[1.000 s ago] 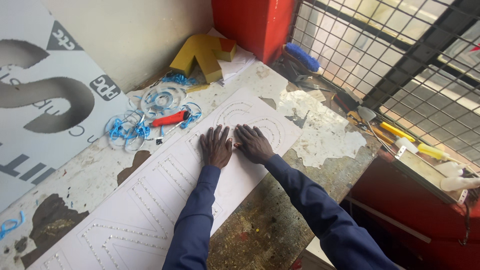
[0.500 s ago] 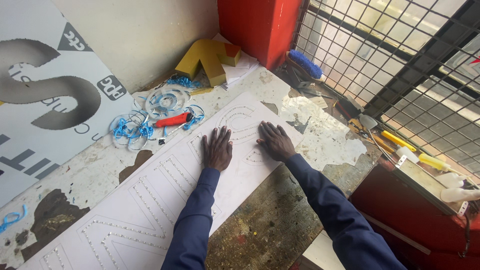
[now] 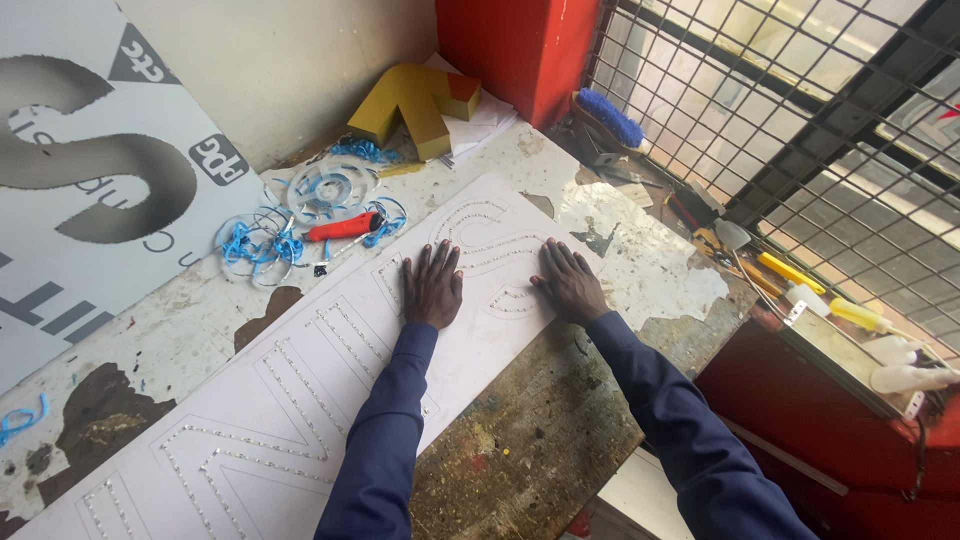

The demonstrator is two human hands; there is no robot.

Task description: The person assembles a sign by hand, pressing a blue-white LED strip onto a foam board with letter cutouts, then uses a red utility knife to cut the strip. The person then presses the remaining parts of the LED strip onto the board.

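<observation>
A long white board (image 3: pixel 300 400) with letter outlines made of rows of small dots lies slantwise on a worn workbench (image 3: pixel 540 430). My left hand (image 3: pixel 432 285) rests flat on it, fingers spread, near the board's far end. My right hand (image 3: pixel 570 283) lies palm down on the same board close to its right edge, a hand's width away from the left. Both arms wear dark blue sleeves. Neither hand holds anything.
Blue and clear coiled strips (image 3: pixel 290 215) and a red-handled tool (image 3: pixel 340 227) lie beyond the board. A yellow box letter (image 3: pixel 415 100) sits by the red pillar (image 3: pixel 515 50). A printed sign panel (image 3: pixel 90 190) leans left. A brush (image 3: pixel 610 118), yellow-handled tools (image 3: pixel 800 275) and wire mesh (image 3: pixel 780 120) are at the right.
My right hand has slid to the right across the board, away from my left hand. The left hand has stayed in place.
</observation>
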